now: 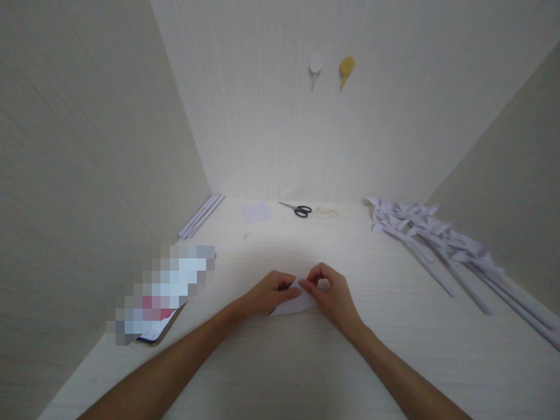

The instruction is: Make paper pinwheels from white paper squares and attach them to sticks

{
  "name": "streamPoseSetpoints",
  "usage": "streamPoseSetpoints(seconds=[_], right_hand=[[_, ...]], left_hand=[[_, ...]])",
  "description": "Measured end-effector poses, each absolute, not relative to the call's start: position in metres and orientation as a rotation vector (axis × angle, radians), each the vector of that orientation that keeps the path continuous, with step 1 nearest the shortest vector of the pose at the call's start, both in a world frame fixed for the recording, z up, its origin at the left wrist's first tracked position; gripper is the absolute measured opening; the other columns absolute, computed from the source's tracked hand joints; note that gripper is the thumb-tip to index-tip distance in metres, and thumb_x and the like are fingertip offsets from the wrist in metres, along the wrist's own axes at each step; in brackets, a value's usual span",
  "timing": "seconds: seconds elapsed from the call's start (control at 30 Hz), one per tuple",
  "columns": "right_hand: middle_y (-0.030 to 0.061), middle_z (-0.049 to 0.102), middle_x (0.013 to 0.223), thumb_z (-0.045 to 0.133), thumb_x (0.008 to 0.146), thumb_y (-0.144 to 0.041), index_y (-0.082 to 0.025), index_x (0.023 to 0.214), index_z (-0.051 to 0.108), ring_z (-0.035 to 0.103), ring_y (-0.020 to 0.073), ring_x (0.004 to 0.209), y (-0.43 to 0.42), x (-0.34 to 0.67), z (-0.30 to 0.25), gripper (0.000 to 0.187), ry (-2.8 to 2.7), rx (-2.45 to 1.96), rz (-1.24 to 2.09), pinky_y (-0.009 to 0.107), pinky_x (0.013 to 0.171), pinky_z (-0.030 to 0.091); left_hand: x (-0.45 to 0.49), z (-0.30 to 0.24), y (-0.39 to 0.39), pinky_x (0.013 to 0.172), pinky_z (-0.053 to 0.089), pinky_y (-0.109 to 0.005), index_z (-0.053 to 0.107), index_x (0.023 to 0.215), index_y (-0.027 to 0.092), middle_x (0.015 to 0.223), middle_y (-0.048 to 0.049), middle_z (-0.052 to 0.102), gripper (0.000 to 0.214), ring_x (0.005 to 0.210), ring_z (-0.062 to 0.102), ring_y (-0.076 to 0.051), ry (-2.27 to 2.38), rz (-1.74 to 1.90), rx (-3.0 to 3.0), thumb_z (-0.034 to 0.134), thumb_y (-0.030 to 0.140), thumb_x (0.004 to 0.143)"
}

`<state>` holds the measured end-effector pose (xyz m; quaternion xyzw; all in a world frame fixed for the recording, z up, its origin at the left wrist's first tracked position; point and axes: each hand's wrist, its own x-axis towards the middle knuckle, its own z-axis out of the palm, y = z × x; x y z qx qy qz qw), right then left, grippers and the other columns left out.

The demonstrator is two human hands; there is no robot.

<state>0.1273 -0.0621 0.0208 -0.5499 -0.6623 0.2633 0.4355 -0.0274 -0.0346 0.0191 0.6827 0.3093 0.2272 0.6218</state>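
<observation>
White folded piece of paper (pixel 294 305), head view: located between both hands at the white wood-grain tabletop (pixel 271 373). Beyond the hands, near the rear wall: black-handled metal scissors (pixel 301 210), with a flat white square paper sheet (pixel 256 212) to their left. At left: bundle of slender white paper sticks (pixel 201 217); nearer, partly pixelated phone (pixel 156 331). At right: overlapping white paper pinwheels (pixel 440 230) on sticks. Left hand (pixel 269 293): thumb and fingers clamped on the paper's left part, partly covering it. Right hand (pixel 336 298): thumb and fingertips pinched on its upper right edge.
</observation>
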Motion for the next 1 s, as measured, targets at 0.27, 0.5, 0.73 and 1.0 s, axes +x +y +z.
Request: streamPoseSetpoints(seconds=[0.27,0.5,0.73,1.0], right_hand=[[-0.0061,0.042,0.054,0.061,0.063,-0.021,-0.016,0.076,0.053,0.038,0.0058,0.047,-0.056,0.137,0.022,0.016,-1.607,-1.098,1.245,0.019,0.043,0.028],[-0.0019,0.056,0.064,0.063,0.062,-0.019,-0.016,0.077,0.061,0.049,0.0060,0.055,-0.056,0.139,0.019,0.015,-1.337,-0.843,1.748,0.020,0.051,0.034],[-0.0012,0.060,0.063,0.066,0.058,-0.016,-0.015,0.070,0.061,0.052,0.0068,0.054,-0.062,0.136,0.021,0.013,-1.132,-0.772,1.960,0.020,0.051,0.037],[-0.0025,0.054,0.061,0.067,0.057,-0.016,-0.014,0.071,0.057,0.048,0.0053,0.052,-0.061,0.136,0.020,0.017,-1.158,-0.803,1.895,0.018,0.048,0.033]], left_hand=[[-0.029,0.019,-0.030,0.041,0.018,-0.019,0.044,0.051,0.012,0.047,0.0057,0.029,0.030,0.045,0.025,-0.004,0.732,0.401,1.680,0.048,0.035,0.069],[-0.034,0.023,-0.033,0.041,0.020,-0.018,0.051,0.057,0.010,0.048,0.0045,0.038,0.024,0.043,0.030,-0.003,0.624,0.283,1.506,0.054,0.032,0.066],[-0.036,0.026,-0.036,0.041,0.023,-0.018,0.055,0.062,0.010,0.050,0.0040,0.043,0.023,0.044,0.034,-0.004,0.605,0.222,1.436,0.057,0.033,0.063],[-0.035,0.025,-0.035,0.041,0.021,-0.018,0.053,0.059,0.010,0.048,0.0049,0.042,0.022,0.042,0.033,-0.003,0.629,0.230,1.415,0.058,0.032,0.063]])
